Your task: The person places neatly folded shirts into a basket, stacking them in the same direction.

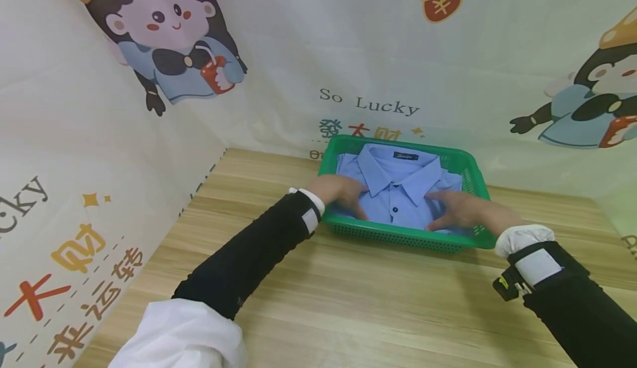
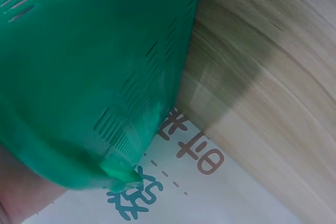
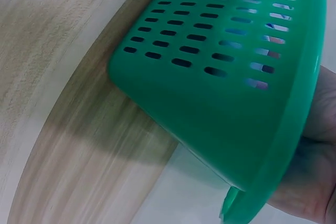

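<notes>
A folded light-blue collared shirt (image 1: 398, 196) lies in a green plastic basket (image 1: 398, 236), collar toward the back wall, with a dark label inside the neck and dark buttons down the front. My left hand (image 1: 343, 191) reaches over the left rim, thumb and fingers spread on the shirt's left side. On the opposite side, my right hand (image 1: 460, 211) rests on the shirt, its thumb and forefinger apart. In the wrist views, the basket walls hide most of each hand; only part of the right palm (image 3: 310, 177) shows beyond the rim.
The basket stands on a wood-grain table (image 1: 378, 301), near its back edge. A white printed cloth (image 1: 278, 52) with cartoon figures and lettering hangs behind the table and along its left side. Slotted openings run through the basket's walls.
</notes>
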The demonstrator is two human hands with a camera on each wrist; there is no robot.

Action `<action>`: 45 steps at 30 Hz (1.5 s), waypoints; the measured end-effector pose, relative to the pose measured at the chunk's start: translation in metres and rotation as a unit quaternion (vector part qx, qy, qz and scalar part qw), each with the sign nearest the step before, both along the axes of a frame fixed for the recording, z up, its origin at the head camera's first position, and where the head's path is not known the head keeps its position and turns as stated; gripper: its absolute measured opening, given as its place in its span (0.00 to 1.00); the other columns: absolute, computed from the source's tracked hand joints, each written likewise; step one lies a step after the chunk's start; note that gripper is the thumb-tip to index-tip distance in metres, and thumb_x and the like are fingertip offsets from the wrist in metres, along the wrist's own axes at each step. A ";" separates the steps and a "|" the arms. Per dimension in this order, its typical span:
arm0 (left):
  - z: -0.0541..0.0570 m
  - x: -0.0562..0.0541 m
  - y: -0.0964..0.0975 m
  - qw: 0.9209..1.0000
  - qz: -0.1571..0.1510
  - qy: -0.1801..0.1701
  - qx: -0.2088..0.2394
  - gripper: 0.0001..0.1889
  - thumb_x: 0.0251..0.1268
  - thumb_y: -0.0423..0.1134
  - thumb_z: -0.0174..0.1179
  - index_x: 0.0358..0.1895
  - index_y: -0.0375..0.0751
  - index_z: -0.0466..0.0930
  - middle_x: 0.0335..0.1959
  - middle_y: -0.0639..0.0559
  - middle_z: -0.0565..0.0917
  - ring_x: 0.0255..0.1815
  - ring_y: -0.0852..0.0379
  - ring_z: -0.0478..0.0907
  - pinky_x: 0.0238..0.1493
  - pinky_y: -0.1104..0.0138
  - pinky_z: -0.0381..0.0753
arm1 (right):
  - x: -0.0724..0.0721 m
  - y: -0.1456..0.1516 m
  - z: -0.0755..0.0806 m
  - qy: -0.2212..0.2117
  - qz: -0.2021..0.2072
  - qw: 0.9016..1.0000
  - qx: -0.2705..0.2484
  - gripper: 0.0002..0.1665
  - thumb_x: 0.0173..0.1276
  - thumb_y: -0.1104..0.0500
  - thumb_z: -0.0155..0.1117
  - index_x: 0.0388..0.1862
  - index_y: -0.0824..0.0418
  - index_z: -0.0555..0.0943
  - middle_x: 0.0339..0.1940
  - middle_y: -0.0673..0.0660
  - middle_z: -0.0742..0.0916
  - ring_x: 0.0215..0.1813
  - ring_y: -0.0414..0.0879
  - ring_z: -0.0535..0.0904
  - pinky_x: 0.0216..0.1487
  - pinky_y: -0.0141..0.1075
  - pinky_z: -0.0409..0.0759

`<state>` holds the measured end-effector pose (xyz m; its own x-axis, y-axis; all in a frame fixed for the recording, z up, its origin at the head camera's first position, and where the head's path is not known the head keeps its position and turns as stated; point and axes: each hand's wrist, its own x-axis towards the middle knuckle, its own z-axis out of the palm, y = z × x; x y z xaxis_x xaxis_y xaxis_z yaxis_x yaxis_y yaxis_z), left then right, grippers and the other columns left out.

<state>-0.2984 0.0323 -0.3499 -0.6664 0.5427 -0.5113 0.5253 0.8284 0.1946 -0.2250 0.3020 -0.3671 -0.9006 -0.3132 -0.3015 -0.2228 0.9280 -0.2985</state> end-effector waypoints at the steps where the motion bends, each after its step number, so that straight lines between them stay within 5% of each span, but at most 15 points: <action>1: -0.001 0.000 0.001 1.000 0.001 0.001 -0.001 0.50 0.66 0.63 0.67 0.84 0.50 0.52 0.83 0.47 0.58 0.82 0.45 0.54 0.79 0.52 0.55 | 0.000 -0.001 0.000 -0.003 -0.002 1.000 -0.001 0.54 0.66 0.44 0.75 0.77 0.74 0.62 0.75 0.80 0.64 0.75 0.79 0.56 0.72 0.70 0.58; 15: -0.014 -0.003 0.001 1.000 -0.014 0.019 0.003 0.47 0.70 0.60 0.64 0.84 0.45 0.53 0.82 0.45 0.60 0.81 0.45 0.55 0.79 0.53 0.56 | -0.004 -0.003 -0.006 -0.007 0.007 1.000 0.016 0.52 0.69 0.45 0.73 0.78 0.74 0.61 0.75 0.80 0.65 0.75 0.78 0.59 0.71 0.69 0.61; 22: -0.013 0.003 -0.006 0.995 -0.023 0.084 0.051 0.43 0.70 0.57 0.66 0.80 0.43 0.61 0.79 0.45 0.65 0.79 0.45 0.60 0.77 0.53 0.61 | 0.001 0.003 -0.003 0.046 0.019 0.999 -0.010 0.53 0.67 0.42 0.73 0.75 0.76 0.65 0.73 0.81 0.68 0.73 0.79 0.61 0.71 0.68 0.62; 29: 0.006 0.013 -0.011 0.981 -0.023 0.178 0.073 0.39 0.72 0.57 0.63 0.80 0.44 0.63 0.81 0.40 0.61 0.82 0.37 0.50 0.78 0.42 0.53 | 0.015 0.010 0.011 0.123 0.026 0.991 -0.041 0.48 0.70 0.43 0.71 0.73 0.75 0.68 0.73 0.80 0.69 0.74 0.78 0.60 0.70 0.70 0.61; 36: 0.019 0.016 -0.043 0.974 0.005 0.199 0.112 0.39 0.73 0.57 0.62 0.81 0.45 0.61 0.82 0.37 0.55 0.83 0.33 0.45 0.80 0.44 0.47 | 0.031 0.023 0.022 0.140 0.017 0.989 -0.038 0.45 0.74 0.46 0.68 0.75 0.75 0.66 0.75 0.82 0.63 0.75 0.80 0.56 0.69 0.72 0.60; 45: 0.021 0.030 -0.108 0.965 0.042 0.203 0.162 0.41 0.73 0.55 0.64 0.81 0.39 0.59 0.81 0.36 0.57 0.82 0.39 0.52 0.79 0.49 0.54 | 0.069 0.063 0.025 0.157 -0.024 0.987 -0.032 0.48 0.74 0.47 0.68 0.77 0.75 0.61 0.74 0.84 0.62 0.71 0.82 0.60 0.64 0.74 0.64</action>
